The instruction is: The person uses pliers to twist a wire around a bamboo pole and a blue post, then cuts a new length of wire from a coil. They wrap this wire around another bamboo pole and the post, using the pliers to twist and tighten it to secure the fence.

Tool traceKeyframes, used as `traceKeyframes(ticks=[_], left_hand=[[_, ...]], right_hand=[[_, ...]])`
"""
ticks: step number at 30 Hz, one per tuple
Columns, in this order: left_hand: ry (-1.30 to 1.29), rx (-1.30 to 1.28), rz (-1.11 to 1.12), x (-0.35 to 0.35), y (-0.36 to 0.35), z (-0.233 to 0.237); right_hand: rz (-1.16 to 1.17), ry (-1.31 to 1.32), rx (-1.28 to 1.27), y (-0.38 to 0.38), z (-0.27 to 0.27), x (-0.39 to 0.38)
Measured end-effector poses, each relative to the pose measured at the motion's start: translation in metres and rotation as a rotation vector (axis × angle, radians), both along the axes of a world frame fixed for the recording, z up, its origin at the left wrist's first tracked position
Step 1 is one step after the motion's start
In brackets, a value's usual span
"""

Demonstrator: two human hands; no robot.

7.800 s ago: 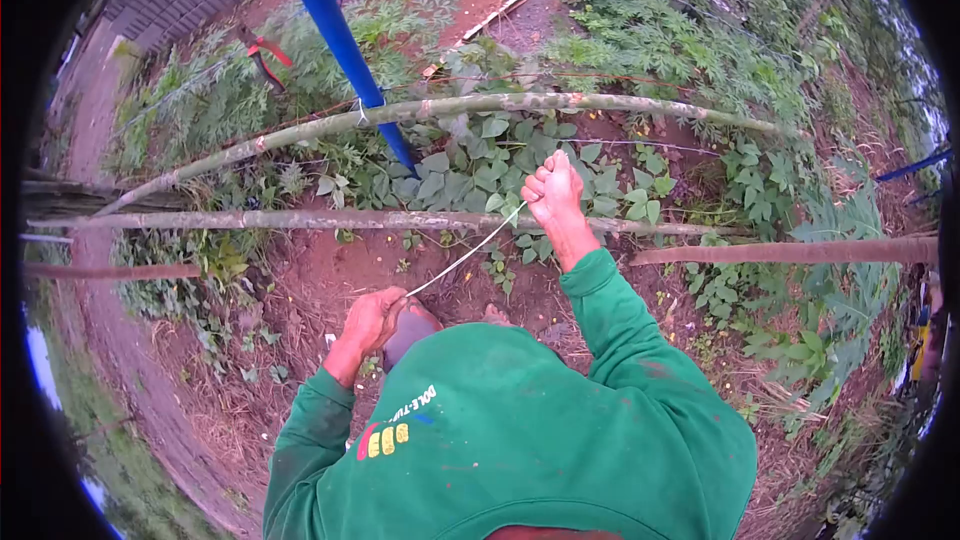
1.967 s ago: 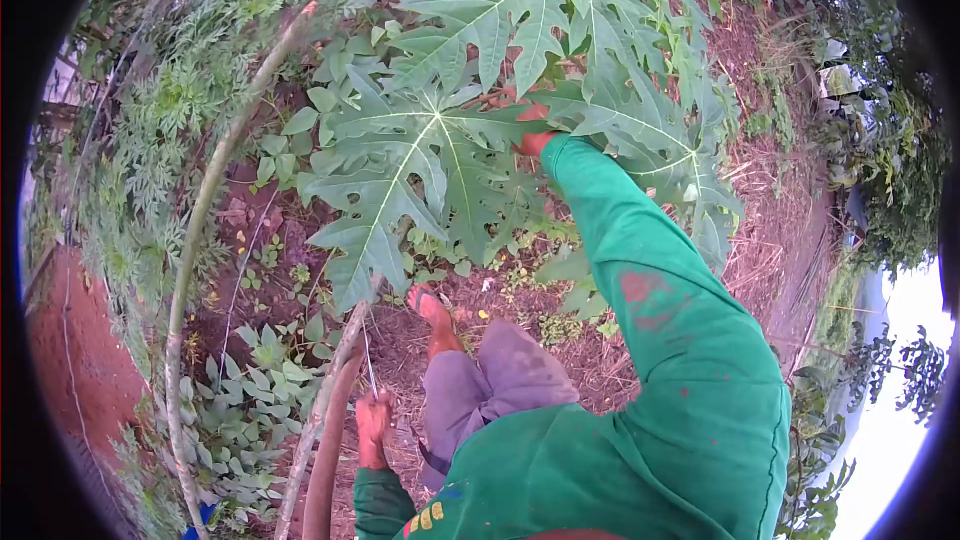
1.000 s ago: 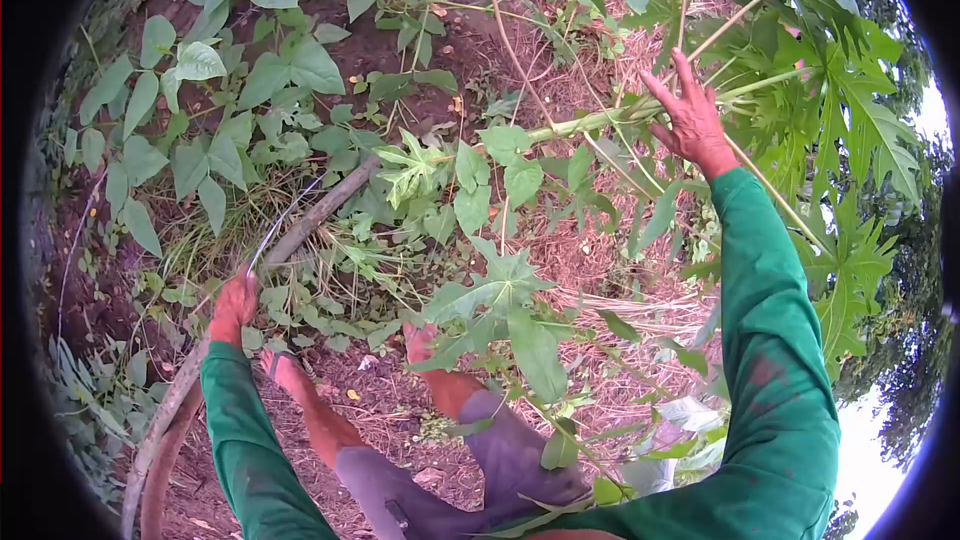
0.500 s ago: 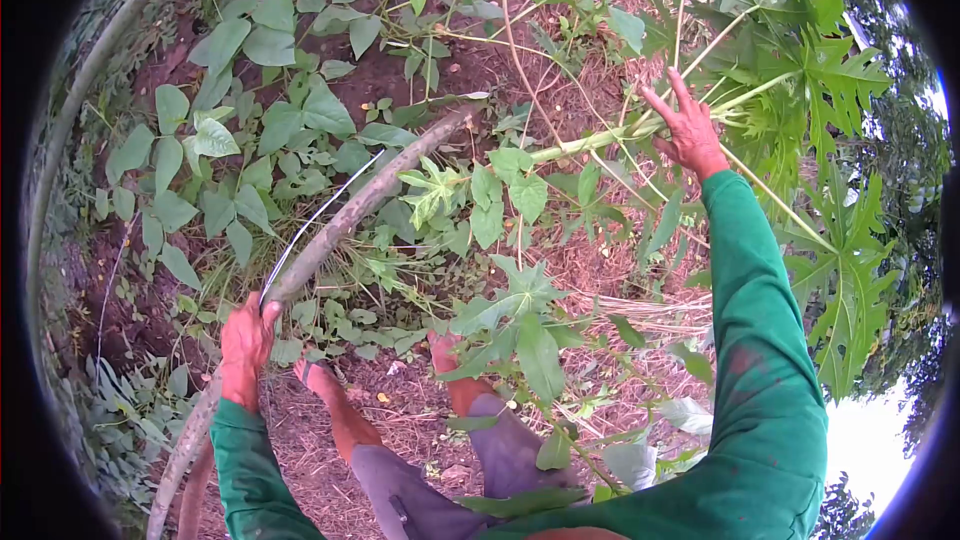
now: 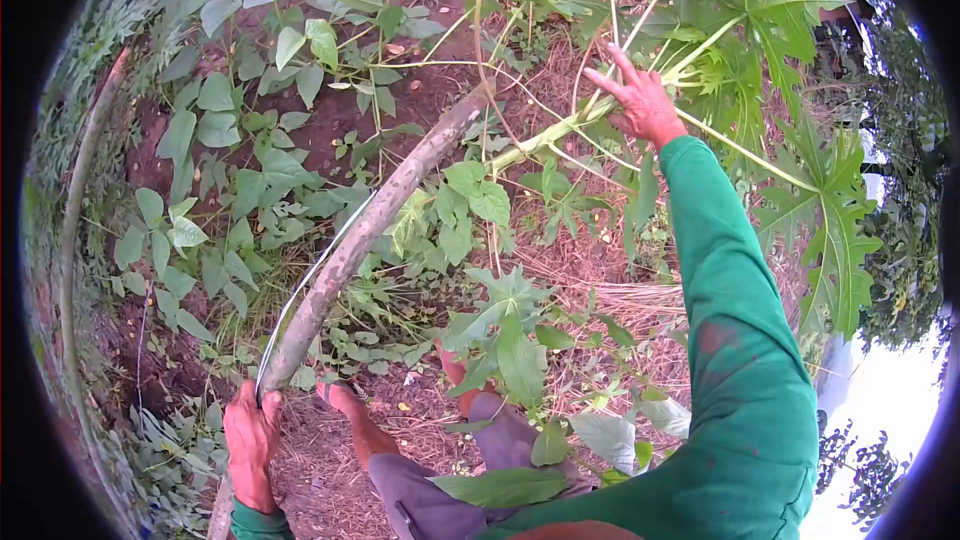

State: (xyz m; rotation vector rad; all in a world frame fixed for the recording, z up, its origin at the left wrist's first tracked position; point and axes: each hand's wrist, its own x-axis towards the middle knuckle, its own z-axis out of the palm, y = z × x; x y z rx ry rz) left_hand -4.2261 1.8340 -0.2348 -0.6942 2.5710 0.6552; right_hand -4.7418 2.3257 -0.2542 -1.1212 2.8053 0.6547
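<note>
- Left hand (image 5: 250, 435), lower left: fist closed on the thin wire (image 5: 300, 292), which runs up beside the leaning pole (image 5: 375, 225).
- Right hand (image 5: 640, 105), upper right: fingers spread, palm against the papaya stem (image 5: 545, 135).
- Straw ground (image 5: 615, 290) lies open at centre; leaves crowd the frame's edges.

We counted two hands, one left hand (image 5: 250, 440) and one right hand (image 5: 640, 105); one wire (image 5: 305, 290); two poles, a thick pole (image 5: 400, 185) and a thin pole (image 5: 78, 175); two bare feet (image 5: 345, 402); one papaya stalk (image 5: 545, 135).

support: red soil ground (image 5: 425, 100) | on it: dry straw (image 5: 590, 270), bare feet (image 5: 345, 402)
</note>
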Motion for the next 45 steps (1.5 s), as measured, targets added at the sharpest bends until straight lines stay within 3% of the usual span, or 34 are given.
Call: traceKeyframes(ticks=[9,14,15,16,18,20,22,23,27,29,31,34,36,37,39,41,43,45], left_hand=[[0.059,-0.059,-0.019,-0.019,0.012,0.091],[0.04,-0.109,0.116,-0.05,0.005,0.165],[0.046,-0.116,0.112,-0.059,0.002,0.188],[0.123,-0.139,0.101,-0.062,-0.004,0.201],[0.166,-0.192,0.134,-0.071,-0.015,0.234],[0.215,-0.206,0.143,-0.078,-0.024,0.269],[0.26,-0.244,0.162,-0.083,-0.034,0.294],[0.291,-0.235,0.165,-0.083,-0.037,0.31],[0.456,-0.306,0.034,-0.077,-0.033,0.364],[0.499,-0.377,-0.059,-0.079,-0.043,0.347],[0.598,-0.522,0.052,-0.058,-0.032,0.373],[1.161,-0.659,0.158,0.02,-0.032,0.396],[1.049,-0.518,0.245,0.121,-0.011,0.418],[0.972,-0.254,0.298,0.187,0.009,0.438],[0.872,0.024,0.27,0.304,0.031,0.431],[1.105,0.199,0.376,0.419,0.056,0.397],[1.213,0.133,0.643,0.527,0.079,0.361],[1.353,0.167,1.077,0.624,0.09,0.33]], right_hand=[[0.099,0.112,-0.049,-0.019,0.011,0.021],[0.077,-0.023,-0.192,-0.069,0.067,0.093],[0.08,-0.021,-0.152,-0.085,0.082,0.116],[-0.072,-0.16,-0.027,-0.119,0.118,0.149],[-0.002,-0.193,-0.324,-0.148,0.121,0.218],[0.167,-0.649,-0.511,-0.197,0.146,0.289],[-0.069,-1.916,-0.894,-0.265,0.159,0.353],[-0.158,-2.341,-1.028,-0.304,0.171,0.382],[0.219,-2.632,-1.71,-0.428,0.227,0.438],[0.354,-2.655,-1.663,-0.446,0.253,0.445],[0.173,-2.694,-1.649,-0.449,0.255,0.449],[0.184,-2.625,-1.778,-0.45,0.253,0.458],[0.148,-2.564,-1.845,-0.452,0.27,0.47],[0.111,-2.534,-1.876,-0.451,0.276,0.47],[0.173,-2.508,-1.836,-0.456,0.291,0.465],[0.101,-2.433,-1.938,-0.462,0.306,0.451],[-0.276,-2.142,-2.154,-0.465,0.349,0.461],[-0.267,-2.028,-2.148,-0.468,0.363,0.436]])
